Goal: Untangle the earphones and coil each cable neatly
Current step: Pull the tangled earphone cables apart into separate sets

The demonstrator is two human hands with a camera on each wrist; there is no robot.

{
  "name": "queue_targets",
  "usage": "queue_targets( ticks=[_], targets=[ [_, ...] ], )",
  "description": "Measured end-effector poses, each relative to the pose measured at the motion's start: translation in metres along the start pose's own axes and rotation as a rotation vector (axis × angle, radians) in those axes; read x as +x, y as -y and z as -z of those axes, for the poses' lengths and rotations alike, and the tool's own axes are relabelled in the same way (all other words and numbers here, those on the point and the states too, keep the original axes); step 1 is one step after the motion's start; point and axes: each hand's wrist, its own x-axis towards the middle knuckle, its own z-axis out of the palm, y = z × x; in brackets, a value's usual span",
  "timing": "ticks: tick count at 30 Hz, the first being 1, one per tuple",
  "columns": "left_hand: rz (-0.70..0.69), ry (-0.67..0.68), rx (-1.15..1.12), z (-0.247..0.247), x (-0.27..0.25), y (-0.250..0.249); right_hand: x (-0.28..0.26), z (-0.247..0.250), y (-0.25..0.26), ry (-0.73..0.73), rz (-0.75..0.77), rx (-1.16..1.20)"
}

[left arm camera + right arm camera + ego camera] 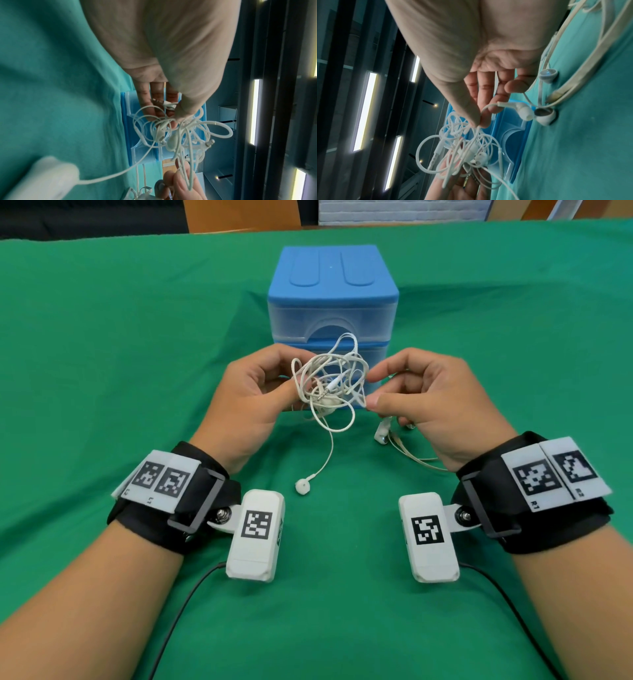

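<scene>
White tangle: earphones [330,378] held up between both hands, above the green tablecloth [102,371].
Left hand [253,398]: thumb and fingers pinch the tangle's left side.
Loose earbud [302,486]: hangs down to the cloth.
Right hand [424,405]: thumb and forefinger pinch a cable at the right edge.
Behind: blue drawer box [332,292].
Under right hand: beige earphones [411,453] on the cloth.

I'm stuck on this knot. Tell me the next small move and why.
Probably draw the right hand slowly sideways, feeding out the strand it pinches while the left hand steadies the white tangle. Both hands hold the bundle above the green cloth; one earbud already hangs free, and a plug sits mid-knot, so gentle spreading should expose the loops.
</scene>
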Motion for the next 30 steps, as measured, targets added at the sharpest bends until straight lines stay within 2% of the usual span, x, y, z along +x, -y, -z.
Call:
queue_targets(
  ticks=[4,11,20,22,27,30],
  targets=[
    [0.002,0.021,-0.003,-0.0003,0.0003,-0.0001,-0.0006,-0.0016,0.0051,0.031,-0.002,-0.036],
    [-0.008,0.077,-0.016,-0.0019,-0.0007,-0.0003,0.0033,0.0024,0.0064,-0.106,0.028,-0.017],
    [-0.002,0.106,-0.01,-0.0007,0.0004,0.0003,0.0003,-0.0021,0.004,0.091,0.036,-0.066],
    [0.01,0.119,0.017,-0.001,0.0005,-0.0003,0.0016,-0.0017,0.0043,0.073,0.03,-0.034],
    [0.082,0.134,0.116,-0.0023,0.0013,0.0,0.0039,-0.0009,0.008,0.042,-0.058,0.249],
    [0.119,0.104,0.152,0.0014,0.0029,0.0032,0.0053,0.0016,0.0052,-0.107,-0.009,0.154]
  ],
)
